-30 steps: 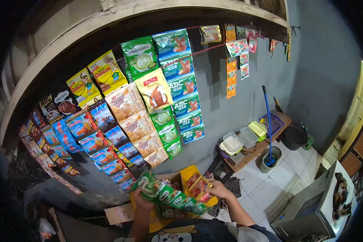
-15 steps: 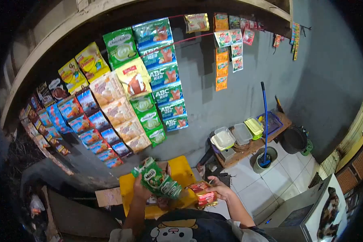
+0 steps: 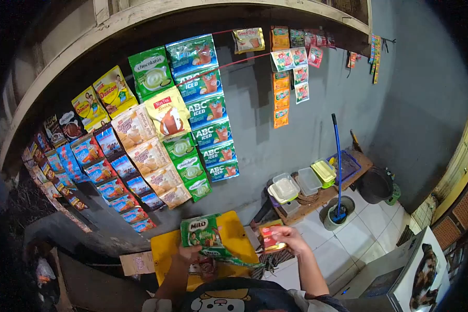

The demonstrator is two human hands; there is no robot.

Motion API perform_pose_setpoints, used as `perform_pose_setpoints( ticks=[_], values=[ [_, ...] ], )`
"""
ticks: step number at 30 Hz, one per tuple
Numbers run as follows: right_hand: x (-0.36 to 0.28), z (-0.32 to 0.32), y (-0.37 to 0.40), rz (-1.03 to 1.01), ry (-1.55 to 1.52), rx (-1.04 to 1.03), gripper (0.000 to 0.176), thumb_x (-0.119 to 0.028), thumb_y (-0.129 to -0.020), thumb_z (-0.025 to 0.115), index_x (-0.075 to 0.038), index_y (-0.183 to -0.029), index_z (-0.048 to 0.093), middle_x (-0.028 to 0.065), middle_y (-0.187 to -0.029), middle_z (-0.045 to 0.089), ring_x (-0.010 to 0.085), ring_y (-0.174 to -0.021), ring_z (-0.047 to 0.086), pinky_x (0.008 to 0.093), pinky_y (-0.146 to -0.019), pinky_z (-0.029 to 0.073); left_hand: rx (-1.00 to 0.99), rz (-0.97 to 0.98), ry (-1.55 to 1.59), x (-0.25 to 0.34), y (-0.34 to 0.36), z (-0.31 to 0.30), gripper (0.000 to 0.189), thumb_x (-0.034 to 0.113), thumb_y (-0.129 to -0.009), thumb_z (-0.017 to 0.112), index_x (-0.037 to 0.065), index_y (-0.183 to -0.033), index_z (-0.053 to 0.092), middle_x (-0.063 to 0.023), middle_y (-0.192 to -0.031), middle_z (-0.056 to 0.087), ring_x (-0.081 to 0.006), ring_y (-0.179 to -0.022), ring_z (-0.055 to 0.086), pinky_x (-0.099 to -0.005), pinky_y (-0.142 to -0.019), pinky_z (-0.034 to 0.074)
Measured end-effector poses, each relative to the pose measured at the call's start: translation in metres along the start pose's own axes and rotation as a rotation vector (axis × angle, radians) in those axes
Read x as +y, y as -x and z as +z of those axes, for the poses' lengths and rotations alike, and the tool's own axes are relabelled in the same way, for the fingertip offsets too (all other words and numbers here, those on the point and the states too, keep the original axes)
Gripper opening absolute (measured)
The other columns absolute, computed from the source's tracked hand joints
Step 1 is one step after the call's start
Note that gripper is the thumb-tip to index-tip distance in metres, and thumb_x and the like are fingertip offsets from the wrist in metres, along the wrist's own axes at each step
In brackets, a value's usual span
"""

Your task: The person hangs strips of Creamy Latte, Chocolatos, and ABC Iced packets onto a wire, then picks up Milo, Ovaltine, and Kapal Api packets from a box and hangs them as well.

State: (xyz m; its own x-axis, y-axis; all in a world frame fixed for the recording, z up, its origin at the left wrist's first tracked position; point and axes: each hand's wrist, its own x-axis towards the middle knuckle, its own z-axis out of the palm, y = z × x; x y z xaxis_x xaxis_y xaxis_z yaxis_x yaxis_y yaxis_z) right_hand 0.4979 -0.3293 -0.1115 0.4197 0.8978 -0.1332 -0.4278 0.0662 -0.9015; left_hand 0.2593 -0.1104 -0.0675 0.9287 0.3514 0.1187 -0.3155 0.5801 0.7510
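Note:
My left hand (image 3: pixel 189 252) is closed on a strip of green Milo sachets (image 3: pixel 200 232), held over the yellow stool top (image 3: pixel 166 249). The strip's lower end trails off to the right. Off to the right, my right hand (image 3: pixel 290 238) grips red and gold sachets (image 3: pixel 271 237); their label is too small to read. Beneath the Milo strip, partly hidden, more reddish-brown packets (image 3: pixel 207 266) lie on the yellow surface.
Strips of drink sachets (image 3: pixel 208 106) hang from a string along the grey wall. A wooden bench (image 3: pixel 317 197) holds plastic containers (image 3: pixel 311 182). A blue-handled mop (image 3: pixel 338 166) stands in a bucket (image 3: pixel 327 221). A calico cat (image 3: pixel 426 275) lies on a white appliance (image 3: pixel 395 270) at right.
The Milo strip has turned more upright, its front now facing me. My right hand has moved slightly right and up with the red sachets. The view has tilted slightly upward.

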Motion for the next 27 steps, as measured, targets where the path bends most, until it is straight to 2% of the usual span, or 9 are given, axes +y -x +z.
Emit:
perform_pose_setpoints(
  ticks=[5,7,8,9,15,17,21,25,27],
  values=[
    [-0.023,0.031,-0.010,-0.173,0.127,0.058,0.047,0.004,-0.073,0.050,-0.003,-0.119,0.041,0.0079,-0.110,0.051,0.0140,-0.094,0.050,0.0248,-0.082,0.039,-0.053,-0.075,-0.039,0.013,-0.010,0.007,0.055,-0.002,-0.066,0.060,0.000,-0.116,0.038,-0.0145,-0.110,0.050,-0.0231,-0.100,0.050,-0.0362,-0.085,0.040],
    [0.007,0.033,-0.028,-0.216,0.429,0.213,0.042,0.001,-0.073,0.048,0.001,-0.115,0.044,0.0113,-0.107,0.052,0.0153,-0.092,0.050,0.0248,-0.080,0.039,-0.145,-0.052,-0.378,0.014,-0.020,0.010,0.049,0.003,-0.068,0.062,0.000,-0.112,0.042,-0.0122,-0.106,0.052,-0.0190,-0.097,0.050,-0.0340,-0.083,0.040],
    [0.020,0.038,-0.035,-0.316,0.504,0.260,0.040,-0.002,-0.073,0.048,0.003,-0.112,0.046,0.0154,-0.102,0.053,0.0165,-0.089,0.051,0.0250,-0.078,0.039,-0.030,-0.114,-0.747,0.011,-0.023,0.011,0.045,0.007,-0.068,0.064,-0.001,-0.108,0.045,-0.0099,-0.102,0.054,-0.0162,-0.093,0.051,-0.0315,-0.081,0.041],
    [0.021,0.052,-0.035,-0.416,0.557,0.309,0.044,-0.007,-0.071,0.055,0.002,-0.113,0.045,0.0185,-0.099,0.052,0.0206,-0.088,0.052,0.0265,-0.078,0.039,-0.035,-0.109,-0.746,0.013,-0.025,0.023,0.045,0.007,-0.068,0.064,-0.001,-0.108,0.045,-0.0099,-0.102,0.054,-0.0162,-0.093,0.051,-0.0315,-0.081,0.041],
    [-0.001,0.115,-0.034,-0.807,0.760,0.687,0.060,-0.009,-0.061,0.066,-0.002,-0.116,0.044,0.0203,-0.097,0.048,0.0296,-0.091,0.051,0.0313,-0.076,0.041,-0.520,-0.167,-0.987,0.010,-0.027,0.037,0.040,0.017,-0.070,0.064,0.003,-0.105,0.051,-0.0127,-0.109,0.048,-0.0229,-0.100,0.045,-0.0313,-0.086,0.034],
    [0.003,0.110,-0.039,-0.822,0.744,0.726,0.058,-0.005,-0.060,0.065,-0.004,-0.115,0.046,0.0183,-0.093,0.049,0.0287,-0.088,0.052,0.0313,-0.073,0.043,-0.688,0.121,-1.107,0.003,-0.028,0.027,0.041,0.013,-0.070,0.065,0.001,-0.106,0.049,-0.0104,-0.102,0.054,-0.0199,-0.093,0.051,-0.0308,-0.080,0.039],
    [-0.013,0.120,-0.047,-0.880,0.685,0.785,0.061,0.000,-0.055,0.067,-0.004,-0.112,0.049,0.0173,-0.092,0.051,0.0274,-0.084,0.054,0.0310,-0.071,0.044,-0.552,-0.147,-0.960,0.018,-0.029,0.012,0.035,0.014,-0.071,0.063,0.002,-0.102,0.053,-0.0142,-0.108,0.048,-0.0263,-0.100,0.045,-0.0335,-0.087,0.033],
    [-0.024,0.141,-0.054,-0.718,0.973,0.768,0.057,-0.003,-0.058,0.067,-0.003,-0.112,0.049,0.0197,-0.099,0.050,0.0275,-0.088,0.054,0.0293,-0.075,0.043,-0.337,-0.091,-0.844,0.042,-0.033,0.009,0.036,0.012,-0.071,0.063,0.002,-0.103,0.050,-0.0111,-0.102,0.052,-0.0209,-0.094,0.048,-0.0314,-0.083,0.036],
    [-0.004,0.139,-0.067,-0.691,0.648,0.599,0.045,-0.004,-0.063,0.066,-0.002,-0.105,0.054,0.0192,-0.098,0.051,0.0236,-0.087,0.054,0.0278,-0.074,0.043,-0.303,0.162,-0.928,0.047,-0.041,-0.009,0.039,0.009,-0.070,0.062,0.001,-0.105,0.047,-0.0084,-0.095,0.055,-0.0181,-0.084,0.052,-0.0310,-0.076,0.040]
  ],
)
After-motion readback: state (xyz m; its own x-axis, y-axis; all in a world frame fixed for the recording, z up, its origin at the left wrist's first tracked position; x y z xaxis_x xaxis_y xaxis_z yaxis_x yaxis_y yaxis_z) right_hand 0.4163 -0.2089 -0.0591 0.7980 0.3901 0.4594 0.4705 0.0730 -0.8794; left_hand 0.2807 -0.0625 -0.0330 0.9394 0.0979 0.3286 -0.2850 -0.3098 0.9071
